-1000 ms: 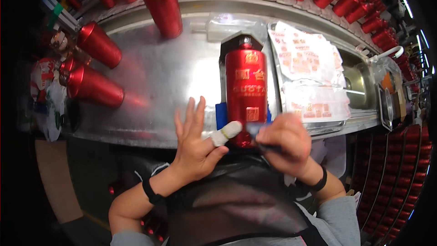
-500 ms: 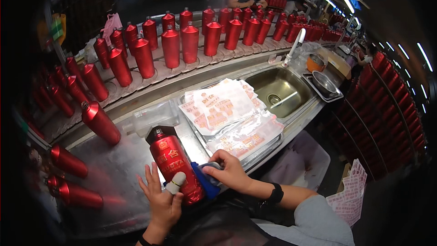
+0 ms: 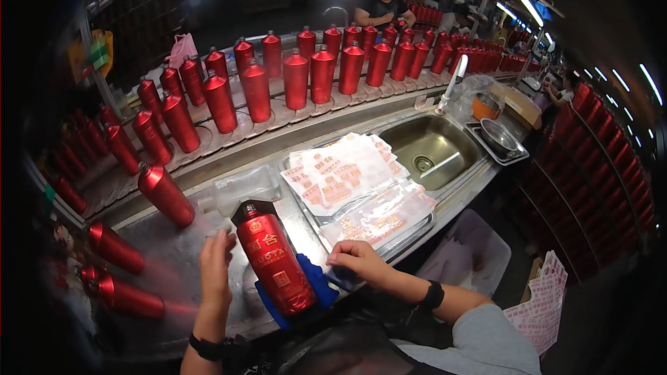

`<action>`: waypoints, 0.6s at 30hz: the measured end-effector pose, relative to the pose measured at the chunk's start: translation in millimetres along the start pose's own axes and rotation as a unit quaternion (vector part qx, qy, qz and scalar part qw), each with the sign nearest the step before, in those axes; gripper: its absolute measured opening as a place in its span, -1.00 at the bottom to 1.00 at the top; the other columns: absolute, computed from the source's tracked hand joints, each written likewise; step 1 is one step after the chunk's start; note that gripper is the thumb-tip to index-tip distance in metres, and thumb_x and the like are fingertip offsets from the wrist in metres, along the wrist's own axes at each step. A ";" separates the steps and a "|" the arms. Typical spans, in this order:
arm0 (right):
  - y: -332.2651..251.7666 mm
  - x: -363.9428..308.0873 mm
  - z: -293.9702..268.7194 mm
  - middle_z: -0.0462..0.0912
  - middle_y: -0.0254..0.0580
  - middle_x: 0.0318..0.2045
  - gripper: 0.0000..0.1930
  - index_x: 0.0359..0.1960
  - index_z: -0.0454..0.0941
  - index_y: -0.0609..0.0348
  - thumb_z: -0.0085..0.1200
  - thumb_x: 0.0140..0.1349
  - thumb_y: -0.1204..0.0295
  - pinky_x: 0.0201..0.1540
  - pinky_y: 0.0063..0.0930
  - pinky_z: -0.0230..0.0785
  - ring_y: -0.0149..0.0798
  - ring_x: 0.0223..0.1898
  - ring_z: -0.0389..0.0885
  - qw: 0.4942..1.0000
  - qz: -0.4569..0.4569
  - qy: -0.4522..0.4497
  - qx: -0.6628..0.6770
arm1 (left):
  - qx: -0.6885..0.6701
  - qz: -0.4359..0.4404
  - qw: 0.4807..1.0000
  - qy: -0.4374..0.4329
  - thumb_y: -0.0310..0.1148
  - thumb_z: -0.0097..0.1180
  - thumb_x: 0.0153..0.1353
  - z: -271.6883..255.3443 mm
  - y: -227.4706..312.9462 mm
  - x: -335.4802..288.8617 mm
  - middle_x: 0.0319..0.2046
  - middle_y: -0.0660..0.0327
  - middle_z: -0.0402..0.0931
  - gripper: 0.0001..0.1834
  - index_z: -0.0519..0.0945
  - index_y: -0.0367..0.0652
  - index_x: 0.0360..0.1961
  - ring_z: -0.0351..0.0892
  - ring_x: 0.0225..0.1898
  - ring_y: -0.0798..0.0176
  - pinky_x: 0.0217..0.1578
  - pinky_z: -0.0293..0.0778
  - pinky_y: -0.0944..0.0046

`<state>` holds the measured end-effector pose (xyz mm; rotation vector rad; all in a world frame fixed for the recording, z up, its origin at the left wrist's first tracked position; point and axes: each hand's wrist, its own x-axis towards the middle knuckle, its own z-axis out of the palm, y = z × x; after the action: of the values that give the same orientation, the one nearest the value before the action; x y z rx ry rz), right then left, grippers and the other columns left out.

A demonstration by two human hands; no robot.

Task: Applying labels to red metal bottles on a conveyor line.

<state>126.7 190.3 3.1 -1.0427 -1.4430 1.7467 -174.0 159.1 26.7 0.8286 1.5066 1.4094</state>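
Observation:
A red bottle [image 3: 276,264] with gold markings lies tilted on a blue cloth [image 3: 316,281] in front of me, its dark cap pointing away. Left of the bottle, my left hand [image 3: 217,267] is raised, seen edge-on with its fingers stretched upward and apart from the bottle. A whitish patch shows at its fingertips, too blurred to name. My right hand [image 3: 358,262] is at the bottle's right, just above the blue cloth, with fingers curled together. Whatever it holds, if anything, is hidden. Printed label sheets [image 3: 347,173] lie in a metal tray beyond it.
Red bottles [image 3: 295,83] stand along a curved conveyor. Several more lie at the left [image 3: 117,248]. A sink [image 3: 434,146] with a white faucet [image 3: 453,83] is at the right, beside a steel bowl [image 3: 498,135]. A co-worker [image 3: 384,10] sits opposite. A plastic tub [image 3: 472,253] stands below.
My left hand has come off the bottle and moved up and left. My right hand has shifted slightly right, away from the bottle; the grey piece seen in it no longer shows clearly.

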 end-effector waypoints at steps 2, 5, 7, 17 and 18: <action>-3.3 -12.5 2.1 0.58 -0.43 -0.33 -0.68 -0.13 0.59 0.19 0.29 0.21 0.23 -0.31 -0.65 0.28 -0.60 -0.33 0.44 0.984 0.042 -0.035 -0.170 | -0.038 -0.069 0.996 -0.039 0.04 0.02 0.34 6.6 0.5 15.8 -0.09 0.18 0.58 -0.52 0.56 -0.13 0.02 0.55 -0.20 0.30 -0.15 0.44 0.26; -14.8 -28.9 28.7 0.50 -0.12 -0.17 -0.36 0.06 0.44 0.20 0.38 0.03 0.10 -0.30 -0.35 0.41 -0.19 -0.28 0.55 0.893 -0.201 -0.045 -0.399 | -0.072 -0.176 0.976 -0.104 0.02 0.07 0.32 18.0 10.5 36.3 -0.16 0.23 0.60 -0.59 0.58 -0.08 -0.06 0.59 -0.23 0.29 -0.21 0.50 0.27; -13.9 -24.4 47.0 0.47 -0.03 -0.11 -0.31 0.11 0.37 0.21 0.39 0.01 0.14 -0.28 -0.25 0.44 -0.06 -0.24 0.57 0.866 -0.213 -0.067 -0.448 | -0.113 -0.217 0.956 -0.162 0.00 0.11 0.31 22.8 7.7 52.5 -0.25 0.23 0.64 -0.62 0.59 -0.09 -0.11 0.64 -0.27 0.28 -0.21 0.57 0.23; -53.5 -52.7 78.6 0.55 -0.03 -0.27 -0.37 -0.09 0.49 0.23 0.49 -0.27 0.30 -0.30 -0.23 0.44 -0.01 -0.27 0.57 0.780 -0.333 -0.079 -0.524 | -0.264 -0.134 0.933 -0.204 -0.05 0.21 0.26 -17.2 32.4 -12.7 -0.38 0.30 0.63 -0.67 0.61 -0.11 -0.20 0.62 -0.44 0.36 -0.37 0.57 0.28; -59.4 -52.3 82.9 0.55 -0.06 -0.28 -0.36 -0.10 0.49 0.22 0.50 -0.29 0.33 -0.33 -0.28 0.42 -0.05 -0.31 0.56 0.765 -0.350 -0.089 -0.533 | -0.255 -0.115 0.945 -0.168 -0.06 0.20 0.28 -34.7 51.9 -36.3 -0.32 0.28 0.62 -0.65 0.59 -0.13 -0.18 0.60 -0.33 0.39 -0.28 0.52 0.33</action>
<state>78.6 117.6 77.5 -0.6136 -2.6066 0.3872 -197.0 119.2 82.3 0.5142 0.8850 1.3178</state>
